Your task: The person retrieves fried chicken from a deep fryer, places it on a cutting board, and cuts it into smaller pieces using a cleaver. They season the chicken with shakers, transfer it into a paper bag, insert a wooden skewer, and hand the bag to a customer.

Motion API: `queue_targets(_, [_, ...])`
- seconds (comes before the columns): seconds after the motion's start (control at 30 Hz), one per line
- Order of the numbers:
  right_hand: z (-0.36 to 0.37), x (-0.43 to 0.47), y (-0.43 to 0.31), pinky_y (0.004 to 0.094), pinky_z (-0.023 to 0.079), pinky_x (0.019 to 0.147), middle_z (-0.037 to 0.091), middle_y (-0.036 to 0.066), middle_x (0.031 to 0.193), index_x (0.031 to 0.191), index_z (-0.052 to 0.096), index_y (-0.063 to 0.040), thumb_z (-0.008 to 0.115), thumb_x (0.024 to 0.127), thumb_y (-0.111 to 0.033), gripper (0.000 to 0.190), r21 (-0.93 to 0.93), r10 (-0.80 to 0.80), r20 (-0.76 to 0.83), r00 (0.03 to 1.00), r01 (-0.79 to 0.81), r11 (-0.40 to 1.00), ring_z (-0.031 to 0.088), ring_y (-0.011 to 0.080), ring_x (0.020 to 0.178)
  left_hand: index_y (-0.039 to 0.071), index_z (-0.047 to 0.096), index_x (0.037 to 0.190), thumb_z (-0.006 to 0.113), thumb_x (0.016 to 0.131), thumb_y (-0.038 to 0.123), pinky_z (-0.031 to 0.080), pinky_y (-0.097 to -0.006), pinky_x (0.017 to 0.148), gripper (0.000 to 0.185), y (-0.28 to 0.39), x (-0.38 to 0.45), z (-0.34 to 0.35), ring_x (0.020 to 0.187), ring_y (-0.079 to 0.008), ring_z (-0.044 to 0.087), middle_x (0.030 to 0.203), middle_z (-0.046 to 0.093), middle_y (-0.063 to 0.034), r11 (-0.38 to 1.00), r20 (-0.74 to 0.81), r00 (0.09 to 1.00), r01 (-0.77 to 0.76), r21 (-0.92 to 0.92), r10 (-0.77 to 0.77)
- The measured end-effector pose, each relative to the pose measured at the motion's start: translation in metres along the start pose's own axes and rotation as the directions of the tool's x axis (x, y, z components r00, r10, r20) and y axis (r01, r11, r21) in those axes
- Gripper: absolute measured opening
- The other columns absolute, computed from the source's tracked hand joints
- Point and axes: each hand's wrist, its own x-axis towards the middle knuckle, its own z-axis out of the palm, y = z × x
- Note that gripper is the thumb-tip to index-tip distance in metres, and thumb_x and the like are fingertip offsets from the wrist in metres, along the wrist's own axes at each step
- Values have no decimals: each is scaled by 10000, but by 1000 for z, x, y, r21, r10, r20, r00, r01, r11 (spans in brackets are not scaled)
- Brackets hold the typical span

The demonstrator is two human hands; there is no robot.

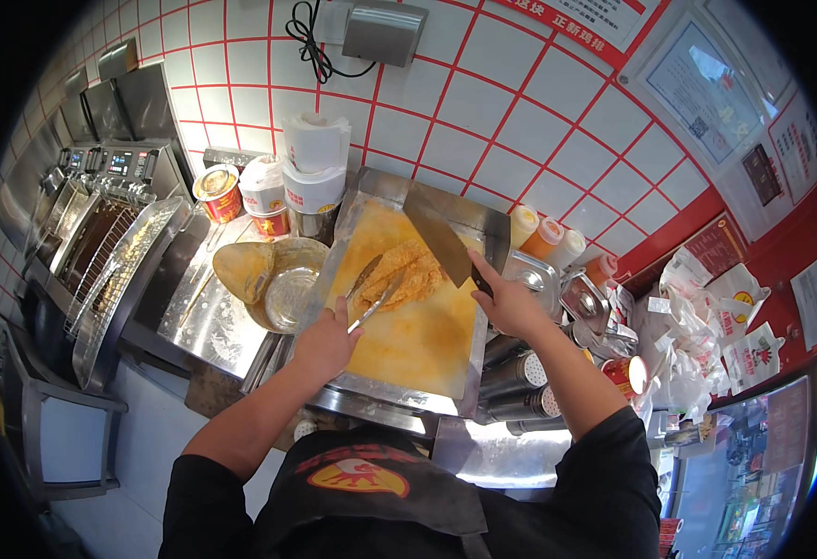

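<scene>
A breaded fried chicken cutlet [408, 276] lies on a yellow-stained cutting board [408, 356] set in a steel tray [496, 244]. My left hand [324, 342] grips metal tongs [382, 302], whose arms lie against the left part of the cutlet. In my right hand [509, 297] is the black handle of a cleaver [440, 234]. Its broad blade slants up and left over the board, beside the cutlet's right end. Whether the edge touches the chicken I cannot tell.
Left of the tray stands a steel pot [293, 290] with a stained scoop-like piece [244, 271]. Beyond are paper bag stacks [316, 150] and deep fryers [94, 237]. On the right are squeeze bottles [548, 237], lidded steel containers [533, 279], shakers [520, 374] and plastic bags [688, 335].
</scene>
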Motion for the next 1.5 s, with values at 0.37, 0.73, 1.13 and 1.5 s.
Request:
queue_targets(0.37, [55, 20, -21, 480, 462, 707, 616, 266, 809, 1438, 26, -249, 520, 864, -173, 761, 10, 75, 167, 983, -77, 997, 598, 421, 742, -53, 241, 1358, 481, 900, 338, 509, -399, 653, 648, -1, -3, -5, 786, -343, 606, 970, 514, -218, 998, 88, 995, -48, -34, 50])
queue_targets(0.73, [19, 25, -31, 385, 505, 579, 621, 193, 740, 1429, 130, -304, 512, 888, -197, 671, 107, -33, -13, 999, 34, 994, 612, 262, 514, -24, 305, 1349, 486, 892, 385, 507, -363, 598, 640, -9, 1, 4, 755, -283, 611, 925, 517, -162, 999, -7, 1000, -30, -34, 30])
queue_targets(1.13, [30, 11, -56, 387, 508, 515, 609, 231, 706, 1435, 16, -243, 496, 873, -151, 746, 201, 69, 308, 949, -136, 970, 610, 281, 503, -37, 247, 1361, 455, 908, 366, 508, -411, 656, 641, -24, 3, 0, 786, -343, 611, 1007, 518, -208, 994, 97, 991, -85, -74, 92])
queue_targets(1.5, [32, 20, -59, 433, 511, 654, 623, 260, 788, 1433, 99, -265, 510, 880, -179, 694, 237, 90, 27, 996, -94, 967, 624, 361, 632, -25, 286, 1344, 477, 900, 367, 491, -436, 716, 622, -24, -4, -23, 832, -345, 609, 1024, 541, -197, 981, 59, 993, -87, -173, 99])
